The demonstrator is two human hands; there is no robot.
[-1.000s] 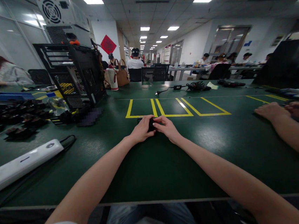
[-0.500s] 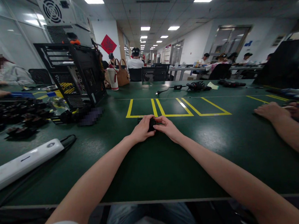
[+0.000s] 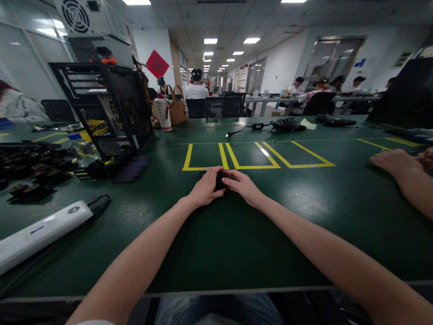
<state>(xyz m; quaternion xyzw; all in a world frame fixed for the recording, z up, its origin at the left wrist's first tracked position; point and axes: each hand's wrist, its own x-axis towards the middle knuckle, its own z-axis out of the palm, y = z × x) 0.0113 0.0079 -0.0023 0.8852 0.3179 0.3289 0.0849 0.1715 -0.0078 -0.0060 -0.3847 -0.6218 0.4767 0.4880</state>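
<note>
Black part held over the green desk
My left hand curls around its left side; my right hand pinches its right, though fingers hide much from me.

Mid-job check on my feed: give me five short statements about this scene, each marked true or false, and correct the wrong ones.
1. The left hand and right hand both hold a small black object. True.
2. A white device lies left of the hands on the tabletop. True.
3. The tabletop is white. False: it is dark green.
4. A white cup stands beside a brown bag. True.
5. The two hands are far apart. False: they are close together.
</note>
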